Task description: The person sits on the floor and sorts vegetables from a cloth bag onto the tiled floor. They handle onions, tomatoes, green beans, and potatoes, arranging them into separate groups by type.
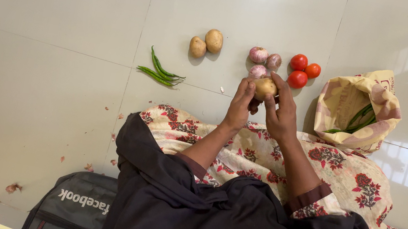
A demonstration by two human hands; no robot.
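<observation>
Hands in the middle: left hand (239, 106) and right hand (281, 111) pinch one potato (264, 88). Onions (261, 61) and tomatoes (302, 70) sit close above; bare floor (43, 75) lies left.

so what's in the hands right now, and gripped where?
A potato, held up between both hands: left hand fingertips on its left side, right hand fingers over its top and right side.
</observation>
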